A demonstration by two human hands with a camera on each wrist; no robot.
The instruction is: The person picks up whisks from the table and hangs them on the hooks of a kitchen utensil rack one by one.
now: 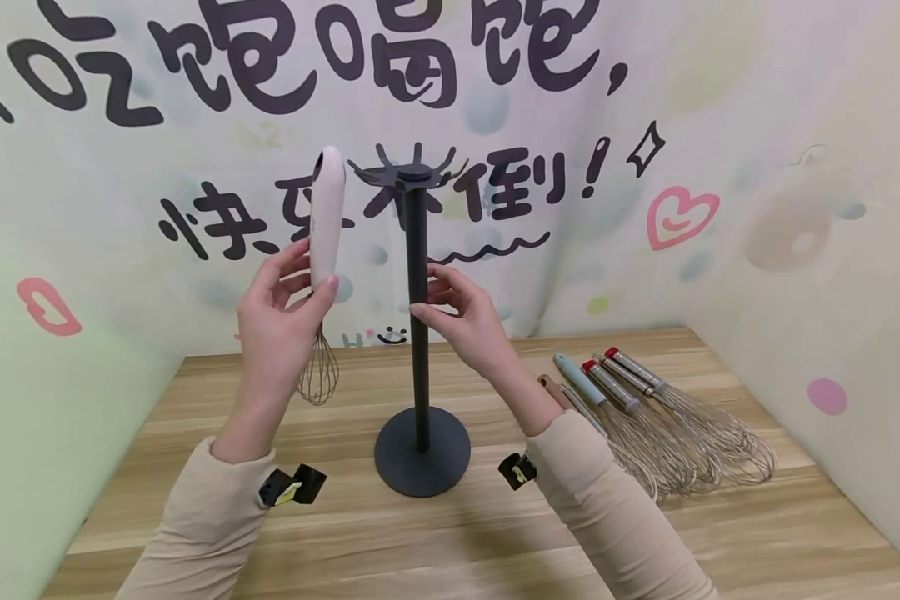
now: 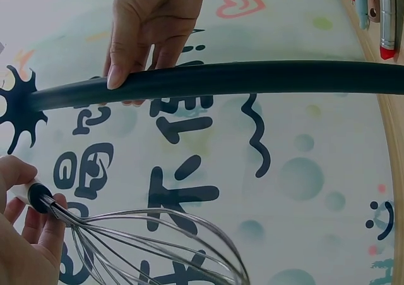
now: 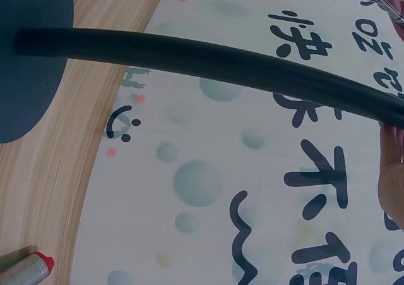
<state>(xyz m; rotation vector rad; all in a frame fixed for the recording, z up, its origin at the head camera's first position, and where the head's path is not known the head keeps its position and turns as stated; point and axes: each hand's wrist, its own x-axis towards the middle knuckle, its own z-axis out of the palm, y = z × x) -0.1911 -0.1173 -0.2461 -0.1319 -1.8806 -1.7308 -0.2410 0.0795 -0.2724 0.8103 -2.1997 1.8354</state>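
My left hand (image 1: 279, 321) grips a whisk with a white handle (image 1: 327, 217) near the handle's lower end. The whisk is upright, its wire loops (image 1: 319, 371) hanging down, to the left of a black stand (image 1: 417, 367). Around the stand's pole, my right hand (image 1: 468, 323) closes thumb and fingers at about mid-height. In the left wrist view, the whisk's wires (image 2: 158, 225) fan out from the hand, apart from the pole (image 2: 265, 78). The stand's top carries several curved hooks (image 1: 412, 173); no whisk hangs there.
On the right of the wooden table (image 1: 270, 533), several whisks (image 1: 667, 417) lie side by side. Their handles include light blue, brown and metal with red ends. Behind stands a backdrop (image 1: 607, 275) with large black characters. The stand's round base (image 1: 390, 467) rests on the table.
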